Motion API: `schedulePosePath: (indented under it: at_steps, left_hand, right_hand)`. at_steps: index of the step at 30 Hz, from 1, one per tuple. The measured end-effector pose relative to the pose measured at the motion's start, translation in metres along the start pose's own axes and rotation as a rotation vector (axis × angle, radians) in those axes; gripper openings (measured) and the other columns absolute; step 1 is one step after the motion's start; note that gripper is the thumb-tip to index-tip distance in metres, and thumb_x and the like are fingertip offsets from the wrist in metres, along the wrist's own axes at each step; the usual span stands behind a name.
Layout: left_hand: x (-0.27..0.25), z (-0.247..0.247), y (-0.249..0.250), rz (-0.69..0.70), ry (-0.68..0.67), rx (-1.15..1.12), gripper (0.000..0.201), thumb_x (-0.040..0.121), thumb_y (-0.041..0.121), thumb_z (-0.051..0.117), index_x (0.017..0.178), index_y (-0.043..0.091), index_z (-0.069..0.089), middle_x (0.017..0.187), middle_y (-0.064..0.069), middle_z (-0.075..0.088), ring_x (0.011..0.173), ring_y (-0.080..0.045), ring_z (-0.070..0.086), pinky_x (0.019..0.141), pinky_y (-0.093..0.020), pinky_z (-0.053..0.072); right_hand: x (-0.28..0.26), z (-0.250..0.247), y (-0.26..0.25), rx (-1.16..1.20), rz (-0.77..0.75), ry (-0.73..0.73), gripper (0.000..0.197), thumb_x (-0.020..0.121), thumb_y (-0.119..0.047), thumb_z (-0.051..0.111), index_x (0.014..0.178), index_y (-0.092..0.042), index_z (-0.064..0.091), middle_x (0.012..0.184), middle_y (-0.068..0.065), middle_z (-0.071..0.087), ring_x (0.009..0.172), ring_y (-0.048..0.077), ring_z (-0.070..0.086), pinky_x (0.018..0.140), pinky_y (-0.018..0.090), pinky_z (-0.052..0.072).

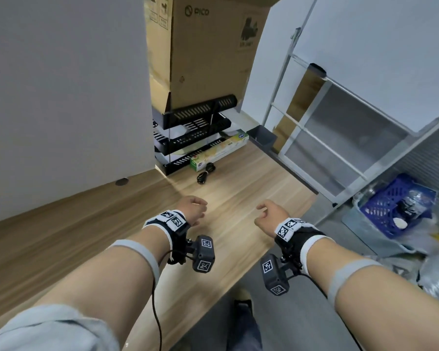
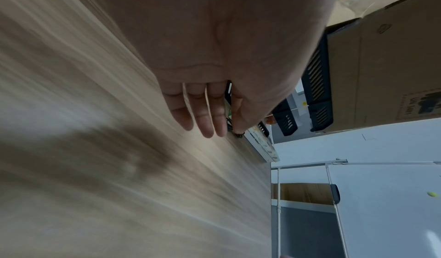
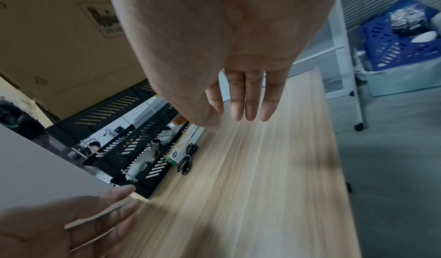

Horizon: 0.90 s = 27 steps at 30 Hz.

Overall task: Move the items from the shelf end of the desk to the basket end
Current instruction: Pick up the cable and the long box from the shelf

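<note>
A long green and white wrap box lies on the wooden desk against the black slotted shelf. A coiled black cable lies just in front of the box. My left hand and right hand hover above the desk, well short of the cable. Both hands are empty with relaxed, nearly straight fingers. In the left wrist view the box shows past the fingertips.
A large cardboard box stands on top of the shelf. A grey partition borders the desk on the left. A white metal rack stands to the right, with a blue basket on the floor beyond.
</note>
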<state>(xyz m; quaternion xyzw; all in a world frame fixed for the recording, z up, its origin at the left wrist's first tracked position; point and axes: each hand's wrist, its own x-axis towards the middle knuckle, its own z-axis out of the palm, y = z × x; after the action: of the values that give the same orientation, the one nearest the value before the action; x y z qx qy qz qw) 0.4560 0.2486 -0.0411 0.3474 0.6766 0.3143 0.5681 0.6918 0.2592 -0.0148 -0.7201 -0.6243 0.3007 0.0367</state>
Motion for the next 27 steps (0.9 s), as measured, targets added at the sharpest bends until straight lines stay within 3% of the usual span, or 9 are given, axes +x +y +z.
schedulePosePath:
  at_steps: [4,6,9,12,16,20,24,27]
  left_hand:
    - [0.054,0.013,0.015,-0.04,0.073,0.009,0.017,0.089,0.007,0.061,0.106,0.012,0.063,0.091,-0.01,0.061,0.079,-0.021,0.055,0.057,-0.027,0.041]
    - [0.082,0.019,0.023,-0.052,0.121,0.019,0.025,0.087,0.009,0.062,0.112,0.013,0.063,0.097,-0.01,0.064,0.08,-0.023,0.058,0.059,-0.029,0.046]
    - [0.12,0.027,0.031,-0.076,0.219,0.053,0.041,0.084,0.013,0.068,0.125,0.015,0.06,0.102,-0.007,0.063,0.083,-0.024,0.062,0.073,-0.031,0.053]
    - [0.155,0.037,0.032,-0.102,0.342,0.122,0.057,0.081,0.019,0.074,0.134,0.015,0.055,0.117,-0.009,0.06,0.096,-0.026,0.064,0.085,-0.032,0.054]
    - [0.193,0.045,0.026,-0.144,0.409,0.261,0.067,0.078,0.032,0.074,0.14,0.025,0.049,0.137,-0.018,0.05,0.12,-0.034,0.055,0.104,-0.041,0.047]
    - [0.213,0.049,0.014,-0.135,0.495,0.333,0.062,0.076,0.041,0.073,0.134,0.033,0.055,0.132,-0.014,0.046,0.124,-0.036,0.048,0.107,-0.043,0.044]
    - [0.226,0.042,0.001,-0.071,0.568,0.418,0.041,0.077,0.047,0.072,0.117,0.04,0.066,0.119,-0.007,0.058,0.121,-0.033,0.046,0.102,-0.041,0.044]
    - [0.232,0.03,-0.005,-0.032,0.565,0.398,0.034,0.072,0.045,0.069,0.106,0.045,0.07,0.109,-0.001,0.066,0.113,-0.03,0.052,0.099,-0.037,0.045]
  right_hand:
    - [0.074,-0.02,-0.012,-0.081,-0.09,-0.022,0.044,0.082,-0.016,0.063,0.125,-0.017,0.057,0.12,0.009,0.059,0.083,0.021,0.059,0.071,0.026,0.045]
    - [0.112,-0.029,-0.019,-0.114,-0.144,-0.044,0.046,0.08,-0.016,0.067,0.125,-0.018,0.056,0.122,0.011,0.056,0.084,0.022,0.059,0.072,0.026,0.045]
    - [0.164,-0.043,-0.03,-0.204,-0.212,-0.077,0.046,0.081,-0.017,0.066,0.125,-0.02,0.053,0.126,0.01,0.05,0.097,0.026,0.061,0.08,0.028,0.048]
    - [0.209,-0.053,-0.044,-0.29,-0.271,-0.098,0.049,0.082,-0.018,0.063,0.129,-0.018,0.052,0.134,0.011,0.046,0.115,0.03,0.056,0.098,0.035,0.047]
    - [0.258,-0.053,-0.061,-0.405,-0.375,-0.088,0.053,0.083,-0.017,0.061,0.135,-0.017,0.047,0.138,0.013,0.045,0.122,0.036,0.052,0.101,0.04,0.045]
    - [0.296,-0.041,-0.077,-0.521,-0.474,-0.074,0.062,0.083,-0.016,0.06,0.142,-0.017,0.04,0.146,0.012,0.038,0.128,0.034,0.045,0.104,0.04,0.042]
    - [0.326,-0.017,-0.096,-0.553,-0.507,-0.074,0.068,0.084,-0.017,0.063,0.146,-0.02,0.035,0.154,0.009,0.029,0.139,0.034,0.033,0.112,0.044,0.032]
    - [0.346,0.0,-0.111,-0.549,-0.537,-0.113,0.072,0.083,-0.007,0.061,0.148,-0.014,0.031,0.157,0.013,0.025,0.143,0.033,0.029,0.115,0.041,0.03]
